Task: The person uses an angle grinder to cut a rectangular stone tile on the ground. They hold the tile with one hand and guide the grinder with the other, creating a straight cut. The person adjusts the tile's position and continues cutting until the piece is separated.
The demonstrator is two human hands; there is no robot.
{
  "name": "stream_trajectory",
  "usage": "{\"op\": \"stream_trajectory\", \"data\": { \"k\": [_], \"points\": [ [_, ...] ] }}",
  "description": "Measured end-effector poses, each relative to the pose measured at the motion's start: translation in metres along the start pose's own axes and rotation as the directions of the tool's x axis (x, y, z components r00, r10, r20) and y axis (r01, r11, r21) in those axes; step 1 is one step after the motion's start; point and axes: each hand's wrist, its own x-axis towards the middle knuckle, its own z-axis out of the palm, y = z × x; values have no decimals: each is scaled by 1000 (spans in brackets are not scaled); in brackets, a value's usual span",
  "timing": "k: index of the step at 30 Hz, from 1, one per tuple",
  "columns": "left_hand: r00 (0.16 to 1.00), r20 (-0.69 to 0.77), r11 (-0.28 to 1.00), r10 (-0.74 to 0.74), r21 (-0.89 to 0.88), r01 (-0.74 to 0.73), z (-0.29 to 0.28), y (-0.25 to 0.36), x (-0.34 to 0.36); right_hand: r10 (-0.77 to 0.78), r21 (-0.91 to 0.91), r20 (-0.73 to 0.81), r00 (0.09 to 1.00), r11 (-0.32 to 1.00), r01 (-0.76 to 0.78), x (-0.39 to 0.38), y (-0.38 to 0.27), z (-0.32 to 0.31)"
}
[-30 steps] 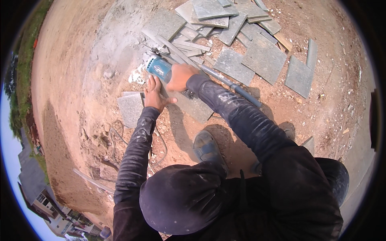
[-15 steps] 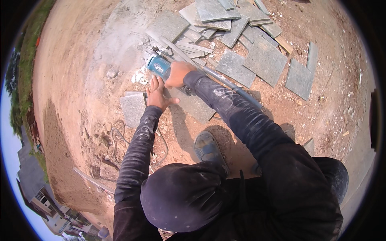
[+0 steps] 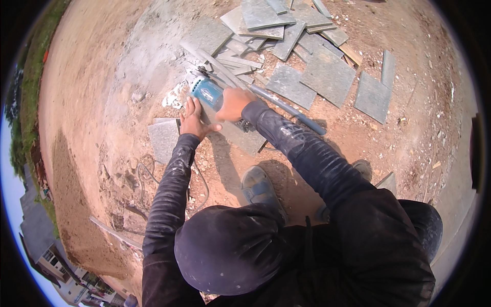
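My right hand (image 3: 237, 103) is closed around the body of a blue handheld stone cutter (image 3: 207, 93), which rests over a grey stone slab (image 3: 239, 137) on the ground. Beneath the tool, its blade is hard to make out. My left hand (image 3: 193, 123) lies spread at the slab's left side, fingers close to the cutter and thumb pointing right. Just right of the cutter, a long grey pipe-like bar (image 3: 286, 109) runs diagonally past my right wrist. Another grey stone piece (image 3: 163, 140) lies left of my left hand.
A pile of stone slabs (image 3: 263, 18) spreads ahead, with more loose slabs (image 3: 373, 97) to the right. A cable (image 3: 207, 181) curls over the dirt near my left forearm. Pale dust (image 3: 140, 66) covers the ground at far left. My sandalled foot (image 3: 259, 185) is close behind the slab.
The cutter and my right hand have shifted slightly nearer and to the right over the slab. My left hand has stayed about in place. The whole view has drifted a little.
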Motion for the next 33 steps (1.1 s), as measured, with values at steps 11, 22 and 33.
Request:
{"op": "stream_trajectory", "data": {
  "k": [11, 22, 33],
  "points": [
    [1000, 23, 1000, -10, 30, 9, -2, 1, 0, 5, -4, 2, 1000, 1000, -5, -29, 15, -1],
    [1000, 17, 999, -2, 50, 2, -2, 1, 2, 15, -13, 9, 1000, 1000, -15, -52, 35, 3],
    [999, 29, 995, -13, 102, 10, 0, 1, 0, 9, 3, -28, 1000, 1000, -9, -86, 55, 8]
  ]
}}
